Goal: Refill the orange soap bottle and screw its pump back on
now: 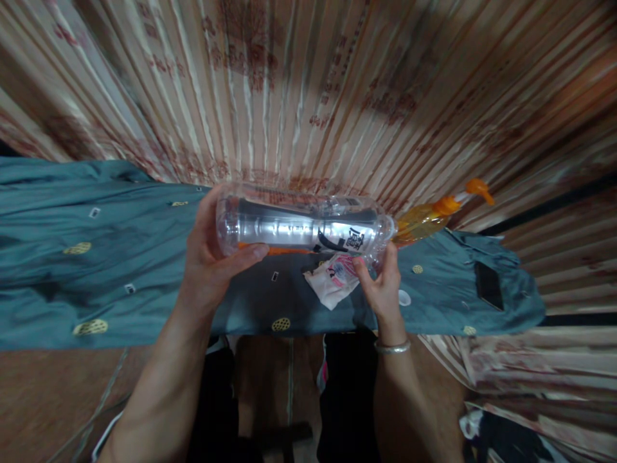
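Observation:
A large clear plastic bottle (289, 225) with a silver and black label lies sideways in the air between my hands. My left hand (212, 247) is wrapped round its base, thumb along the near side. With my right hand (380, 276) I grip the shoulder close to the open-looking neck. A little orange liquid shows along the bottle's lower side. Just beyond the neck stands a pump bottle (421, 222) of orange liquid with an orange pump head; whether the two touch I cannot tell. Below the big bottle lies a crumpled white and pink packet (332, 280).
A green patterned cloth (139, 257) covers the long surface in front of me. On its right side are a small white cap (404, 298) and a dark phone-like slab (488, 285). A pleated curtain (289, 96) hangs close behind.

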The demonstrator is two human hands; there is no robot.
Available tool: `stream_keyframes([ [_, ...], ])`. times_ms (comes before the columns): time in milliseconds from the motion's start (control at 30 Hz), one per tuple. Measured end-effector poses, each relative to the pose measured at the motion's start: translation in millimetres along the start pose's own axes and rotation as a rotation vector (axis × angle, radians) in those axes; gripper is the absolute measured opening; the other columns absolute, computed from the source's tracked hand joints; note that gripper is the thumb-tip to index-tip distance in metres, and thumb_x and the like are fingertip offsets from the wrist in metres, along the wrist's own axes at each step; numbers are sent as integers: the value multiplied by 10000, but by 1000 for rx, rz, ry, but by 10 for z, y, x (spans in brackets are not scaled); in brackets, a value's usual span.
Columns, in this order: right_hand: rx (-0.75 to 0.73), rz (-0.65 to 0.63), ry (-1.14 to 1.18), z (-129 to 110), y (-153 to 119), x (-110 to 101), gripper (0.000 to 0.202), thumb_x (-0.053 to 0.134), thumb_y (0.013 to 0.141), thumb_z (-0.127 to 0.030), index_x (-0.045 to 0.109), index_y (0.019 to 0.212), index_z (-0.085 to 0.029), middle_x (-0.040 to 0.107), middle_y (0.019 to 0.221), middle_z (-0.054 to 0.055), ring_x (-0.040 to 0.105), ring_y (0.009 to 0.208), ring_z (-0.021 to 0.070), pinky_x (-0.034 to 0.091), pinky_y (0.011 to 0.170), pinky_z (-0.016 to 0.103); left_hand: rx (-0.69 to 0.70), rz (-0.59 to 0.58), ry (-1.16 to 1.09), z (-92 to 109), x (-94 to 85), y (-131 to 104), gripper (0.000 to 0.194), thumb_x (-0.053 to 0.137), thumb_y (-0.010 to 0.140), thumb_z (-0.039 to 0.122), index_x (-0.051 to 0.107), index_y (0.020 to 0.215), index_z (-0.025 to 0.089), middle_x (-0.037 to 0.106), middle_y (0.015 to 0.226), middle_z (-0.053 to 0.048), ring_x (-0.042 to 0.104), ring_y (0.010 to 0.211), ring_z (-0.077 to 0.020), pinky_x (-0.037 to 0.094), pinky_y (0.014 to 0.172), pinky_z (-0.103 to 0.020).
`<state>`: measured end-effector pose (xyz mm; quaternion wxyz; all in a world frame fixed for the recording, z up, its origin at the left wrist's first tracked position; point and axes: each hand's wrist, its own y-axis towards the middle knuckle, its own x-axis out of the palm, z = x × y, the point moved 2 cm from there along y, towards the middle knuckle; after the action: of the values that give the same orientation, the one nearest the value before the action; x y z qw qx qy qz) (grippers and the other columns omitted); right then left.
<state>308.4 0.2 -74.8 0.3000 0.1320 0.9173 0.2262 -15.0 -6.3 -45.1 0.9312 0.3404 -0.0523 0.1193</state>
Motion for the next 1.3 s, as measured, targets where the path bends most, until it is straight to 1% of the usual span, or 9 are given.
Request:
stream_keyframes([
  [167, -12, 9, -7, -7, 7, 0, 655, 744, 922, -541, 572, 1478, -241, 723, 1368, 141, 712, 1234, 324, 566, 1108, 538, -14, 3, 4, 5, -20, 0, 876, 1029, 637, 563, 709, 1439, 414, 706, 1404, -34, 694, 1286, -338, 646, 1085, -543],
  [267, -17, 20, -19, -23, 10, -4, 651, 740, 921, -545, 577, 1472, -237, 731, 1335, 136, 713, 1223, 326, 558, 1118, 542, -29, -11, 1, 9, -25, -4, 869, 1021, 667, 537, 693, 1458, 389, 704, 1410, -44, 698, 1293, -337, 636, 1106, -536],
  [367, -20, 9, -5, -29, 9, -2, 654, 737, 931, -538, 569, 1486, -236, 729, 1346, 139, 708, 1247, 325, 553, 1134, 534, -14, -14, 14, 12, -25, -6, 848, 1014, 692, 514, 687, 1463, 375, 706, 1402, -52, 708, 1276, -337, 648, 1078, -514],
  [700, -24, 4, -3, -5, 2, 3, 673, 741, 942, -528, 556, 1514, -226, 739, 1347, 141, 710, 1263, 326, 546, 1151, 534, 70, 13, 6, -22, -9, 25, 807, 1015, 692, 500, 727, 1431, 350, 743, 1314, -9, 720, 1195, -214, 646, 926, -289],
  [800, -23, 16, -11, -13, 2, 0, 665, 742, 937, -538, 568, 1498, -225, 747, 1312, 137, 717, 1235, 327, 549, 1139, 531, 73, 13, 15, -10, -9, 21, 811, 1011, 697, 507, 720, 1440, 363, 741, 1323, -17, 715, 1205, -227, 649, 928, -307],
  [967, -20, 14, -12, -11, 1, 1, 653, 739, 937, -541, 574, 1486, -228, 746, 1317, 136, 724, 1211, 325, 557, 1120, 529, 14, -6, 34, -1, -33, 11, 854, 1016, 679, 533, 705, 1457, 365, 716, 1367, -38, 708, 1228, -272, 665, 983, -392],
  [1100, -21, 16, -8, 8, -5, 4, 665, 744, 933, -540, 568, 1496, -232, 732, 1362, 141, 714, 1245, 328, 551, 1134, 531, 37, -19, 23, -5, -36, 12, 831, 1005, 707, 521, 693, 1461, 364, 710, 1365, -36, 711, 1233, -285, 664, 1025, -448],
  [1200, -13, 8, -1, 14, -5, 7, 675, 743, 934, -542, 561, 1505, -233, 730, 1368, 144, 713, 1250, 328, 552, 1137, 533, 72, -39, 28, 1, -24, 12, 809, 978, 756, 511, 669, 1485, 348, 698, 1380, -34, 710, 1265, -276, 639, 1079, -438],
  [1300, -13, 15, -4, 3, 1, 4, 669, 743, 928, -538, 569, 1494, -225, 733, 1356, 145, 712, 1243, 331, 551, 1134, 539, 71, -38, 41, 13, -17, 12, 798, 971, 765, 512, 670, 1484, 346, 702, 1386, -34, 712, 1277, -279, 639, 1075, -432],
])
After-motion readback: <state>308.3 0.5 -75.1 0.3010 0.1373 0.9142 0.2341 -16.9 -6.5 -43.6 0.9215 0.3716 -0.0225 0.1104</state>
